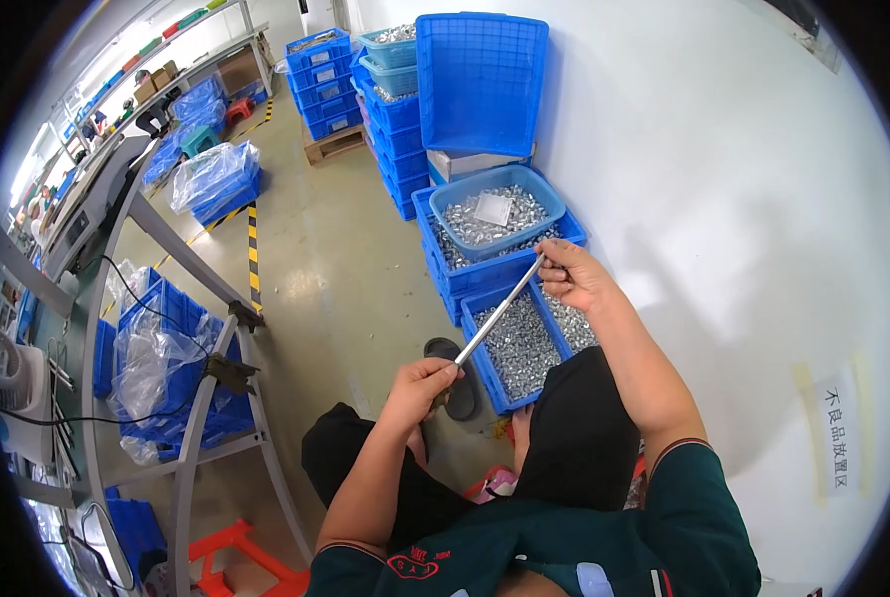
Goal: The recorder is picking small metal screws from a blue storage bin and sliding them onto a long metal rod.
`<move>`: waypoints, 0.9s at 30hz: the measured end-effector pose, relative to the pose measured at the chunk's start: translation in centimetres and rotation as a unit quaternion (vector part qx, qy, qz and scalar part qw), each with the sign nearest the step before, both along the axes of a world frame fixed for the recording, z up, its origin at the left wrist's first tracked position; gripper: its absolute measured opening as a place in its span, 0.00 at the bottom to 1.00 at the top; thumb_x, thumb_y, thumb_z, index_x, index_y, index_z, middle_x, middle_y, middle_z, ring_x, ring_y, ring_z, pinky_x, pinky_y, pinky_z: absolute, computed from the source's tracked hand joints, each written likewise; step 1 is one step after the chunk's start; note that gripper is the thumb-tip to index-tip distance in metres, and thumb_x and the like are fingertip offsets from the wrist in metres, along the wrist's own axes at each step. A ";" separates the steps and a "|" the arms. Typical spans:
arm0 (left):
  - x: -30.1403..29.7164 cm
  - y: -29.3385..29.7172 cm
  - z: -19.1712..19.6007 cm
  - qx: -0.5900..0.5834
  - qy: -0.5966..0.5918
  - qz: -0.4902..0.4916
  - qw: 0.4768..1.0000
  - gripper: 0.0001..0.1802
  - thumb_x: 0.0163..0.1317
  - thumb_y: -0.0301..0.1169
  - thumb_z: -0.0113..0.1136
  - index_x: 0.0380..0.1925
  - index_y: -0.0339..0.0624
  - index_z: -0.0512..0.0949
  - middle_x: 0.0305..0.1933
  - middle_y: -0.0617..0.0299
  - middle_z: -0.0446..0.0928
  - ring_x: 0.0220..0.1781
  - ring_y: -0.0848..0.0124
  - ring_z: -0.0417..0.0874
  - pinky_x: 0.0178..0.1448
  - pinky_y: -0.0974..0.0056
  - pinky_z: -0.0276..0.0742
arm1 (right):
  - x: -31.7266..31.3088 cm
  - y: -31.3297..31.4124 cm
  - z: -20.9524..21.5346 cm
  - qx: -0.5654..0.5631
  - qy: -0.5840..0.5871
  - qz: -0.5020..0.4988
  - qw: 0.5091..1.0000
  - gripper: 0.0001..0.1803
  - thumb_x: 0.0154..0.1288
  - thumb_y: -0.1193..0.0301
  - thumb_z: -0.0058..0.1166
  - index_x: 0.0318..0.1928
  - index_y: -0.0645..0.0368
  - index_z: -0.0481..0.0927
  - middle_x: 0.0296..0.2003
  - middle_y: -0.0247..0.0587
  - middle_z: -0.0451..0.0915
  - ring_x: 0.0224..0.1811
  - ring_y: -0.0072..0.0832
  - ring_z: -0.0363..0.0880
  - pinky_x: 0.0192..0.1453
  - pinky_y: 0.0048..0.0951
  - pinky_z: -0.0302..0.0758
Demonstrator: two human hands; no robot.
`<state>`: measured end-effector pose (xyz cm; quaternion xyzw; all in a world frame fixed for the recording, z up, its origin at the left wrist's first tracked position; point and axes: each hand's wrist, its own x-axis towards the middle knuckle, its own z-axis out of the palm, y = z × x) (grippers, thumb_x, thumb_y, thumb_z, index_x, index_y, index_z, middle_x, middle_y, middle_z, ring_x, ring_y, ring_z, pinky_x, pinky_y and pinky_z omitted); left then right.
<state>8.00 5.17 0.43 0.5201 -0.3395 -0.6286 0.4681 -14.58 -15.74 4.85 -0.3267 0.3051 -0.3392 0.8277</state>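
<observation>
A thin metal rod (497,310) runs slantwise between my two hands. My left hand (420,388) grips its near end above my knee. My right hand (572,276) pinches its far end, over a blue crate (486,370) full of small silver metal parts. Behind that crate a light-blue basin (544,196) of the same parts rests on another blue crate. I sit with black trousers and a dark green top showing at the bottom of the view.
Stacked blue crates (397,119) and an upright blue lid (480,85) stand by the white wall. A workbench frame (216,368) with bagged blue crates is at my left. A black sandal (457,383) lies on the floor. Yellow-black tape marks the floor.
</observation>
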 end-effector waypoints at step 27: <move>-0.1 -0.6 0.3 -0.002 0.006 0.029 1.000 0.12 0.61 0.35 0.52 0.33 0.37 0.77 0.16 0.68 0.68 0.13 0.82 0.62 0.15 0.75 0.54 | -0.8 -1.2 -1.6 0.120 0.036 0.006 0.992 0.12 0.63 0.67 0.52 0.36 0.64 0.71 0.26 0.36 0.71 0.14 0.12 0.59 0.11 0.10 0.53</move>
